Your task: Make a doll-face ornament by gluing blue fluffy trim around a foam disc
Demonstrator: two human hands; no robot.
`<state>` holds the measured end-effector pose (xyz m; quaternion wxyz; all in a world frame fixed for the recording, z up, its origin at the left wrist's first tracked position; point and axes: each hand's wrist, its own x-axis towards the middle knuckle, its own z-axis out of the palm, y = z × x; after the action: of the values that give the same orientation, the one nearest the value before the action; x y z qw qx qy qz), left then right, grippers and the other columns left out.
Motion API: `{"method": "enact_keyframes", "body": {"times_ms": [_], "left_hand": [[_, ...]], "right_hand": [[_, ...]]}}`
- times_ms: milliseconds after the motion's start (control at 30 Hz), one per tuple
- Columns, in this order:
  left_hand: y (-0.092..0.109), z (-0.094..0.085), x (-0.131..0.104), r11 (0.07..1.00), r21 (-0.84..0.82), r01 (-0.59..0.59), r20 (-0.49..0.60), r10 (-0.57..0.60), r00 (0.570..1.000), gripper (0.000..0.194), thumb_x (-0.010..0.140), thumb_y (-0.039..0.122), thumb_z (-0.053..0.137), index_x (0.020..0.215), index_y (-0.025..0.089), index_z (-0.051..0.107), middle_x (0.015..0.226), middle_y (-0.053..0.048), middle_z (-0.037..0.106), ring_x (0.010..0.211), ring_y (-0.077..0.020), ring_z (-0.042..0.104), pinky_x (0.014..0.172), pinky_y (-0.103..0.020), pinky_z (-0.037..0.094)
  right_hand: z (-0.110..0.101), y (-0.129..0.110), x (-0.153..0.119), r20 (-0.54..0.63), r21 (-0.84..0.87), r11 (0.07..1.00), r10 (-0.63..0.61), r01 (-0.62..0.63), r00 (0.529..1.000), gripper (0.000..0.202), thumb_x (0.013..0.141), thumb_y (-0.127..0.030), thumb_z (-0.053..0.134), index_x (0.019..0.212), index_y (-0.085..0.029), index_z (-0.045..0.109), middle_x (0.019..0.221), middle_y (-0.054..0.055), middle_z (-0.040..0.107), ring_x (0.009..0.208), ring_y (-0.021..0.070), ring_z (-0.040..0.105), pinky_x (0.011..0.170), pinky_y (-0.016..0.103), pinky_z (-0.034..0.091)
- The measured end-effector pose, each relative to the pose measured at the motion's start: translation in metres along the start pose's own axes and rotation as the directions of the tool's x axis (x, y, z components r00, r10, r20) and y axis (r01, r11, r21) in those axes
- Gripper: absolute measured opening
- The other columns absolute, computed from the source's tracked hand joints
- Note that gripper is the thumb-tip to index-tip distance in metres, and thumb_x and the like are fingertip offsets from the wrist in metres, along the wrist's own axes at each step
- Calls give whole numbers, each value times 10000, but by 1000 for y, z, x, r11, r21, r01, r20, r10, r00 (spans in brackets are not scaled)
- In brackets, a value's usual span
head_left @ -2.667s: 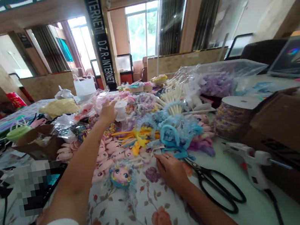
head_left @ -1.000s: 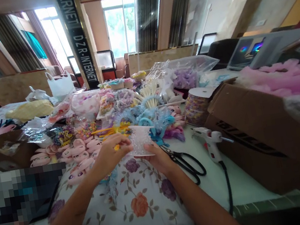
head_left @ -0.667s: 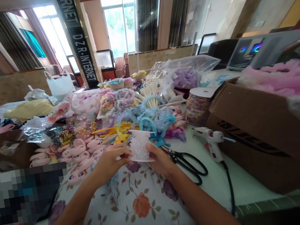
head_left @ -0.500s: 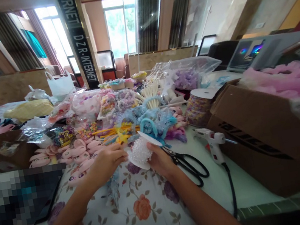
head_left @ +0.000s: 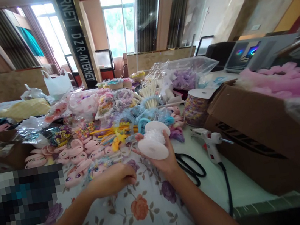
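Note:
A white spool (head_left: 154, 149) wound with clear beaded string sits in my right hand (head_left: 166, 163), tilted, its two round flanges showing. My right fingers curve around the spool from behind and below. To the left, my left hand (head_left: 114, 180) hovers low over the flowered cloth with its fingers curled in a pinch; whatever lies between the fingertips is too small to make out. Just beyond my left hand lies a doll head with blue curly trim (head_left: 97, 169). Black-handled scissors (head_left: 191, 169) rest beside my right wrist, partly covered by it.
A hot glue gun (head_left: 210, 140) with a cord lies right of the scissors, against a large cardboard box (head_left: 258, 140). Pink doll heads (head_left: 76, 151), blue fluffy trim (head_left: 155, 112) and a spool of coloured trim (head_left: 197, 108) crowd the back. A pixelated area covers the left.
The spool has turned in my right hand, one flange now facing me. My left hand has moved down and away from it, and the doll head with blue trim is more exposed.

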<state>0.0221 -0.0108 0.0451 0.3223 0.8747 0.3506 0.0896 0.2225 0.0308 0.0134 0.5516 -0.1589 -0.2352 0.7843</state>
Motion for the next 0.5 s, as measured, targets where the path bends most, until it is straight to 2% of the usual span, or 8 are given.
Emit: {"method": "enact_keyframes", "body": {"times_ms": [100,167,200,267,333,400,433,500], "left_hand": [[-12,-25,-13,981,-63,185,-249,-195,949,252,893,370,440,799,197,597,769,-19,606,708,-168,551,641,-279,447],[-19,-43,-21,933,-294,209,-394,-318,862,289,865,398,446,735,184,590,790,-40,611,730,-181,582,674,-309,497],[-22,-52,-24,885,-443,143,-458,-360,813,270,849,389,455,745,181,592,840,-59,631,815,-208,609,721,-337,521],[-23,-67,-33,749,-656,-95,-589,-428,686,197,815,347,473,720,200,565,902,-64,664,958,-245,621,803,-392,536],[-19,-79,-43,618,-725,-304,-660,-497,563,177,799,297,464,641,225,492,868,-26,681,1017,-241,614,840,-407,531],[-9,-84,-53,547,-731,-409,-682,-550,482,187,816,280,452,633,246,468,719,24,648,890,-195,630,770,-362,543],[-4,-84,-59,510,-733,-450,-680,-546,489,192,831,279,445,642,257,467,617,39,591,756,-164,617,692,-323,542],[7,-79,-66,425,-772,-472,-635,-517,574,220,844,303,456,629,255,440,464,49,447,467,-113,485,458,-252,464]], "right_hand": [[3,-7,-5,74,-65,997,-43,48,996,605,785,-740,398,1069,-245,596,1204,87,650,1242,296,512,959,563,454],[4,-10,-7,85,-118,991,-56,66,995,605,768,-760,392,1020,-254,608,1217,88,644,1245,300,510,955,565,452],[4,-11,-7,85,-143,988,-48,60,995,596,759,-759,408,996,-252,614,1217,93,645,1237,305,516,946,562,459],[3,-10,-6,77,-181,983,-29,42,997,556,734,-726,491,966,-240,629,1191,105,658,1196,316,548,922,542,482],[0,-5,-3,39,-219,975,-36,44,999,512,701,-656,604,974,-225,650,1132,108,685,1138,318,586,912,508,500],[-3,1,1,-23,-259,961,-108,99,994,454,667,-533,715,994,-222,663,1069,87,708,1097,300,608,929,464,503],[-5,3,4,-54,-271,952,-165,145,985,435,652,-463,755,1004,-223,666,1048,72,714,1088,285,611,945,441,497],[-7,7,10,-103,-267,933,-277,242,955,433,635,-366,795,1024,-230,662,1031,46,715,1085,254,609,974,405,482]]}}
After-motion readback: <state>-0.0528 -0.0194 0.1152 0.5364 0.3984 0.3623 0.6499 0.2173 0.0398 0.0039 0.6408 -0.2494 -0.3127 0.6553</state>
